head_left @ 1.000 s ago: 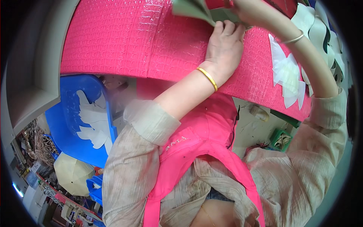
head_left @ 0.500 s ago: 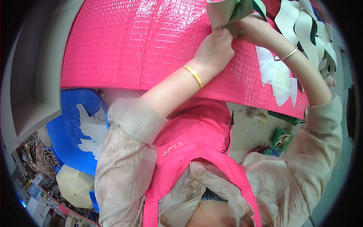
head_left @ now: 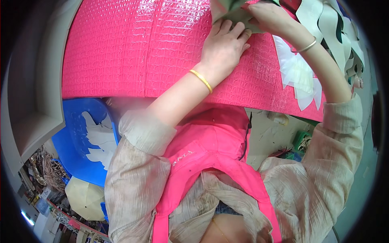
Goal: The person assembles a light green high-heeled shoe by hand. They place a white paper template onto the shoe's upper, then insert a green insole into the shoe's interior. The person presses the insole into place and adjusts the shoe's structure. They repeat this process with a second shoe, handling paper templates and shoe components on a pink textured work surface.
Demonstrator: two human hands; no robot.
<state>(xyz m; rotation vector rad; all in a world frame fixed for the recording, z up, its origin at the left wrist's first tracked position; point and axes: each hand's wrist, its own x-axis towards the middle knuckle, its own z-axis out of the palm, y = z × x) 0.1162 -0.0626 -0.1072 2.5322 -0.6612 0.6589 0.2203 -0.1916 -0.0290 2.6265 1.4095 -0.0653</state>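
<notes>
Your left hand (head_left: 223, 46) presses flat on the pink sheet (head_left: 133, 48) while your right hand (head_left: 269, 18) pinches the pale green piece (head_left: 233, 14); next, align it carefully.

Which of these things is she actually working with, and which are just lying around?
In use:
left hand, flat on the pink sheet
right hand, gripping the grey-green piece

Lying about:
white cutouts on the sheet
blue tub holding more white cutouts
hanging strips
green basket

Left hand (head_left: 223, 46) lies flat, fingers extended; right hand (head_left: 270, 17) seemingly pinches, wrist bent.
</notes>
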